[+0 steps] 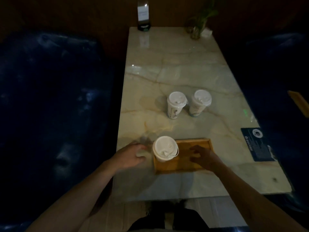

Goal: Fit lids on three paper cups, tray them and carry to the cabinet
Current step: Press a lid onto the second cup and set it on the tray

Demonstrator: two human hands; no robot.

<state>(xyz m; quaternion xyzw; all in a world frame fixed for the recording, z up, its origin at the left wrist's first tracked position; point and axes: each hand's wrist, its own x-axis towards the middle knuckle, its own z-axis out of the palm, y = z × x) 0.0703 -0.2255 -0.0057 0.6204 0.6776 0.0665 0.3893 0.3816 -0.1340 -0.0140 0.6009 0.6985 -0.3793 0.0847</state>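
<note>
Just left of the nearest cup [165, 149], the left hand [132, 155] hovers blurred, its fingers [141, 146] spread loose and gripping nothing. Over the wooden tray [192, 166] the right hand [203, 157] likewise hangs with fingers [194, 149] apart, empty. That lidded cup stands upright in the tray's left end (lid seated, tab toward the camera). Farther along the marble bench [167, 67], two more lidded cups [176, 104] [199, 102] stand side by side, well apart from the tray. A potted plant [198, 22] and a sign stand [143, 15] sit at the far end.
</note>
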